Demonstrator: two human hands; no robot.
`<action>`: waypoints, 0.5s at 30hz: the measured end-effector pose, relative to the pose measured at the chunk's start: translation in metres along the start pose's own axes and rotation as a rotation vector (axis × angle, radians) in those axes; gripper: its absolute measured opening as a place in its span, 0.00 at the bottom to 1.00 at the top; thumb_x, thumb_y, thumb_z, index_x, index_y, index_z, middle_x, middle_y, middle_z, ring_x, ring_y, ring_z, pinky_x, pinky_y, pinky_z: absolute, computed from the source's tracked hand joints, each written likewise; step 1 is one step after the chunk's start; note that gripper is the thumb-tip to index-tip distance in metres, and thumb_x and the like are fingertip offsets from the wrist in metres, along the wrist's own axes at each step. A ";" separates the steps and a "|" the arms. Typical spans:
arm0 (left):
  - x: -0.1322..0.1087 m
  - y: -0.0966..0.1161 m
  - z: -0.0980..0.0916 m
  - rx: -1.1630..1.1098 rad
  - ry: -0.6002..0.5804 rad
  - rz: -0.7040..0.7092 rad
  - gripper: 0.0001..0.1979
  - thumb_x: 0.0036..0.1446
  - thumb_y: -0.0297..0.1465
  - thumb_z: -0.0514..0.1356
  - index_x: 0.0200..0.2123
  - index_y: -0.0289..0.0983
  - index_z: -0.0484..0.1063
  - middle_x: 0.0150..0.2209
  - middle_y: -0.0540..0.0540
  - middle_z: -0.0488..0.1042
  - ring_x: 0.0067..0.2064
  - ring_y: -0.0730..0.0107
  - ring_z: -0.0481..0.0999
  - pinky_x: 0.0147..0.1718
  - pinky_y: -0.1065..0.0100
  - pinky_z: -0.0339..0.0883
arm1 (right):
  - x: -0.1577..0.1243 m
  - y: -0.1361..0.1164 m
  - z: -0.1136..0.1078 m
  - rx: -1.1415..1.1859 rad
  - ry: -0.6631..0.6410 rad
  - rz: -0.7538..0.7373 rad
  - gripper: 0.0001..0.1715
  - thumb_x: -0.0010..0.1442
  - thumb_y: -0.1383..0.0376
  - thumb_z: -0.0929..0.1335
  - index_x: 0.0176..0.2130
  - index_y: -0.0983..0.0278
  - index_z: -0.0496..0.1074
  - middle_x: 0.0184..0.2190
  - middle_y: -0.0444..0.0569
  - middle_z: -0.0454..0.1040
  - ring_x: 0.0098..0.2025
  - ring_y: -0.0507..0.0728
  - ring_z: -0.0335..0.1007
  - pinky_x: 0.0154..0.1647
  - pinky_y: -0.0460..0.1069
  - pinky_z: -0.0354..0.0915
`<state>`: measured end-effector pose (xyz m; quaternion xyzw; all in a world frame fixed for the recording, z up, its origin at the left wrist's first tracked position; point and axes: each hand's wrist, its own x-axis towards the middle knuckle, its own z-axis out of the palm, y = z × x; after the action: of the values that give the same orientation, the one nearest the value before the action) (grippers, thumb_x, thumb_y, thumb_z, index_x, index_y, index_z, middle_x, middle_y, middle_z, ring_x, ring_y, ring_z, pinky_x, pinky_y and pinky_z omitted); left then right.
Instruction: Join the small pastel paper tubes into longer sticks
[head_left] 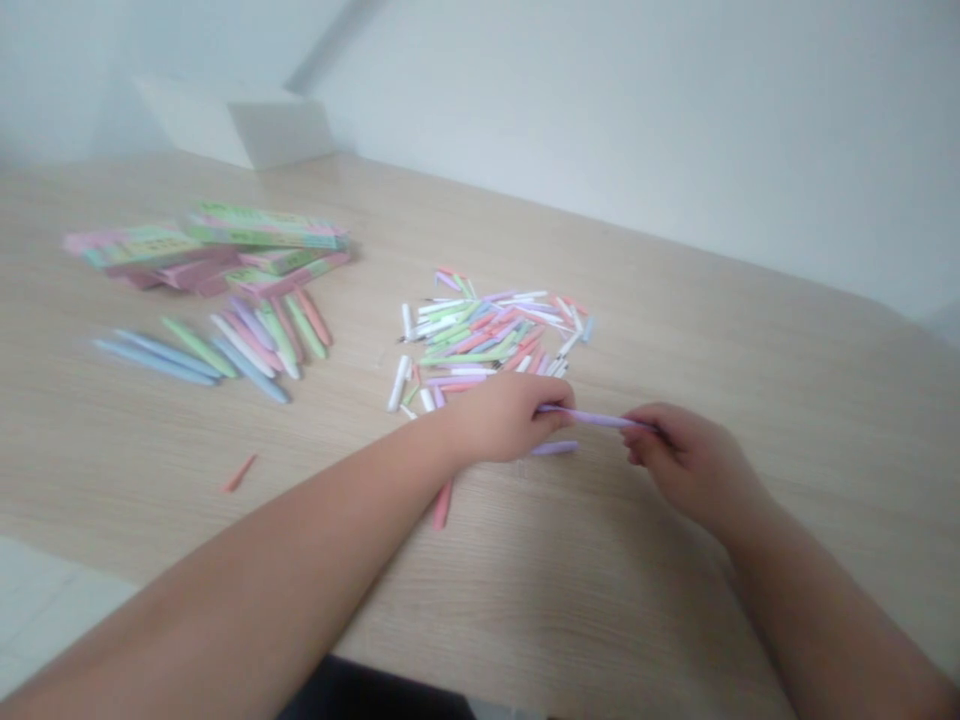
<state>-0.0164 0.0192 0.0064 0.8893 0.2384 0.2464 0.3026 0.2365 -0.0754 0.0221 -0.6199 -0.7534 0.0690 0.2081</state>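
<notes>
Between my two hands stretches a lilac pen barrel [598, 418], held level above the table. My left hand [510, 415] is closed around its left end, and my right hand [679, 455] pinches the right end. Just beneath my left hand lies another lilac pen piece [555, 448]. A heap of loose pen parts [487, 330] in white, green, coral and lilac spreads behind my left hand. Under my left forearm a coral pen piece [443, 505] pokes out. Blur hides the finer details of the held piece.
Pastel pens [274, 335], blue, green, white and coral, lie in a group at the left. Behind them several slim printed boxes [262, 228] are stacked. A small coral piece [240, 473] lies nearer me. A white box [255, 125] stands against the wall.
</notes>
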 end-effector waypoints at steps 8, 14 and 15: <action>0.000 0.000 -0.001 0.041 0.004 -0.005 0.11 0.66 0.35 0.55 0.40 0.39 0.76 0.35 0.48 0.78 0.34 0.69 0.72 0.34 0.67 0.60 | 0.002 0.004 0.010 0.139 -0.059 0.129 0.20 0.70 0.51 0.63 0.38 0.60 0.76 0.26 0.45 0.78 0.27 0.56 0.74 0.29 0.50 0.68; 0.000 -0.001 -0.002 0.024 -0.009 -0.033 0.13 0.67 0.38 0.54 0.40 0.40 0.76 0.34 0.49 0.77 0.34 0.70 0.72 0.33 0.67 0.59 | 0.001 0.003 0.009 -0.009 0.044 0.006 0.13 0.66 0.56 0.68 0.45 0.59 0.76 0.37 0.49 0.81 0.36 0.60 0.77 0.36 0.53 0.69; 0.000 -0.001 -0.002 0.022 -0.013 -0.025 0.13 0.67 0.38 0.54 0.40 0.39 0.76 0.34 0.49 0.77 0.34 0.69 0.72 0.33 0.67 0.59 | 0.000 0.001 0.009 -0.027 0.026 -0.002 0.12 0.67 0.56 0.67 0.44 0.59 0.77 0.34 0.48 0.81 0.35 0.60 0.77 0.35 0.53 0.68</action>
<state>-0.0178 0.0205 0.0074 0.8912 0.2501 0.2343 0.2971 0.2343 -0.0734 0.0137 -0.6226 -0.7523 0.0506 0.2094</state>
